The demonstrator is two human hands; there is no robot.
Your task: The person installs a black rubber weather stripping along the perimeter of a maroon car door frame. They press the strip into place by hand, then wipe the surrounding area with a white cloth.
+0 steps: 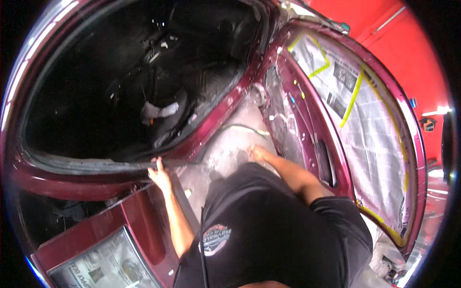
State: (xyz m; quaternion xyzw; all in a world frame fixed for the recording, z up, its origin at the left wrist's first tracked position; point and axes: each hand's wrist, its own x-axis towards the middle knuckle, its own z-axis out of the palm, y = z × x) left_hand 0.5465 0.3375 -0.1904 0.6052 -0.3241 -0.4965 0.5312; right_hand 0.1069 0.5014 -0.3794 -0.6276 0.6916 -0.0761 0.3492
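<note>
My left hand [161, 176] is at the lower edge of a maroon car's front door opening, its fingers bent around a black rubber door seal [137, 166]. Past my fingers, the seal continues to the right as a dark strip. My right hand [257, 153] hangs low beside the front door, over the pale floor, and touches nothing that I can see. Its fingers are small and blurred, so their pose is unclear. The maroon front door [317, 113] stands swung out on the right, its inner panel bare, with wires showing.
Plastic sheeting [379, 139] edged with yellow tape covers the door's window area. Another maroon door [151, 213] with papered glass is at the lower left. A thin cable [245, 127] hangs near the hinge side. The dark car interior [120, 86] holds loose parts. Behind is a red wall [430, 67].
</note>
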